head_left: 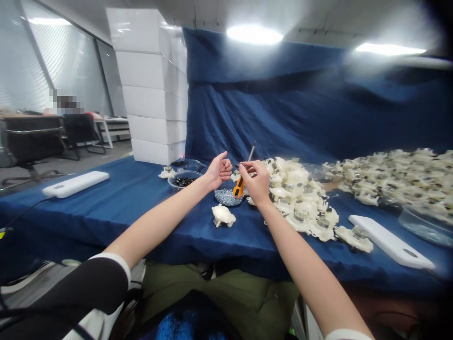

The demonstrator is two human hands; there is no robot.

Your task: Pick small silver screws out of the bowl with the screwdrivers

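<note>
My right hand (pixel 255 179) grips a screwdriver with an orange handle (pixel 239 187), its thin shaft pointing up and back. Its fingers are pinched near the shaft. My left hand (pixel 219 169) is curled into a loose fist just left of the screwdriver, and whether it holds a small part I cannot make out. Both hands hover above a small clear dish of silvery screws (pixel 228 197). A single white plastic part (pixel 223 215) lies on the blue cloth just in front of the dish. A clear bowl of small black pieces (pixel 182 180) stands to the left.
A large heap of white plastic parts (pixel 300 198) lies right of my hands, another heap (pixel 396 177) farther right. White flat devices lie at left (pixel 75 183) and right (pixel 389 241). A blue cloth backdrop (pixel 300 108) hangs behind; white boxes (pixel 152 85) are stacked at back left.
</note>
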